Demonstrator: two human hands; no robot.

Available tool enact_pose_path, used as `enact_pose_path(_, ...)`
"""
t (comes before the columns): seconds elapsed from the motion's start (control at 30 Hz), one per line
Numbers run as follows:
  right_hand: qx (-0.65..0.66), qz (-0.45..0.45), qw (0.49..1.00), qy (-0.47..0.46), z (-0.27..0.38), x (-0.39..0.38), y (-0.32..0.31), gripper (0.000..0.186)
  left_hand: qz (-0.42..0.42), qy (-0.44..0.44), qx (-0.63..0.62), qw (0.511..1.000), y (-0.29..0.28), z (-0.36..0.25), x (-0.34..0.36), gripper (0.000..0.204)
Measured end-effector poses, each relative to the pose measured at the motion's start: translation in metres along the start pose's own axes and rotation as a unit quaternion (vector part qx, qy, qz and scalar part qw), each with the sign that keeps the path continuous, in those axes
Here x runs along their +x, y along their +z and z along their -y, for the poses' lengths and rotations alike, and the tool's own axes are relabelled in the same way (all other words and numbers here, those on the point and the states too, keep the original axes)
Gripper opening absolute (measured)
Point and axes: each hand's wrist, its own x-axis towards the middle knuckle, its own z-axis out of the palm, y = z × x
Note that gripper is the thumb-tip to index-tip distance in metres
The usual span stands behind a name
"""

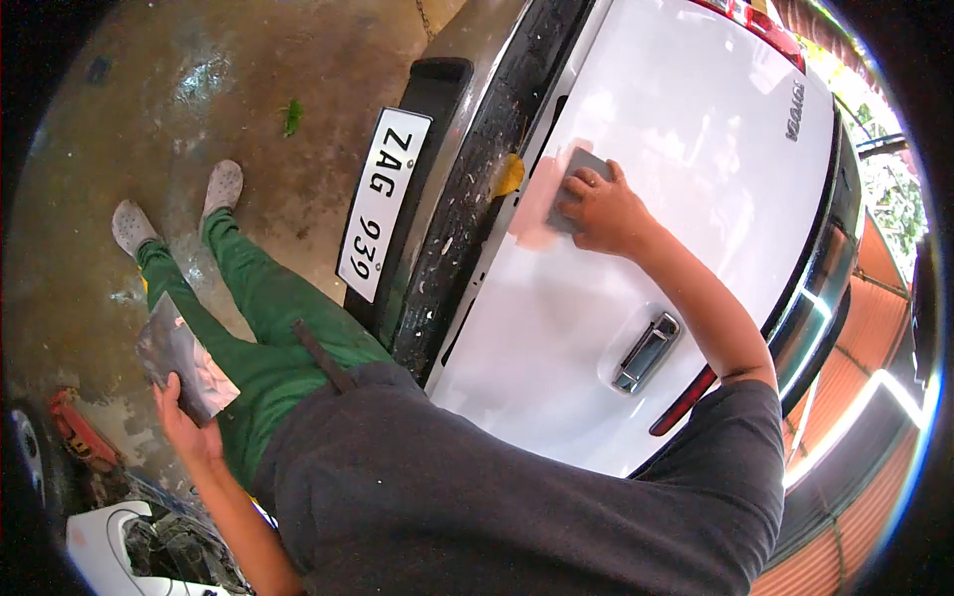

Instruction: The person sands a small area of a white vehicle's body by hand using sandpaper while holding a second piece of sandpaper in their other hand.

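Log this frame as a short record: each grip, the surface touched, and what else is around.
Left grip: holds a grey sheet, pale pinkish area at one edge
Right grip: holds a flat grey pad against a pink patch
Surface: white tailgate with chrome handle
Nearby: yellow leaf on dark bumper
Floor: stained, green leaf on it

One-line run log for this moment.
left hand: holds grey plate | right hand: holds grey pad at pink patch on tailgate | yellow leaf: on bumper

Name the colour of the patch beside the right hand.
The patch is pale pink; see head view.
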Motion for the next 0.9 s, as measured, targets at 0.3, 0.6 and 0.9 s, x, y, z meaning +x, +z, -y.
enact_pose_path(0.3,0.012,-0.043,0.999,-0.014,0.008,0.01,0.023,0.047,-0.033,0.001,0.024,0.999,0.003,-0.004,-0.004,0.057)
enact_pose_path(0.6,0.0,-0.058,0.998,-0.006,0.009,0.016,0.033,0.043,0.015,0.008,0.007,1.0,-0.002,-0.003,-0.002,0.054)
enact_pose_path(0.9,-0.023,0.032,0.999,0.003,0.012,-0.002,0.012,0.04,0.027,0.008,-0.004,1.0,-0.002,-0.006,-0.001,0.049)
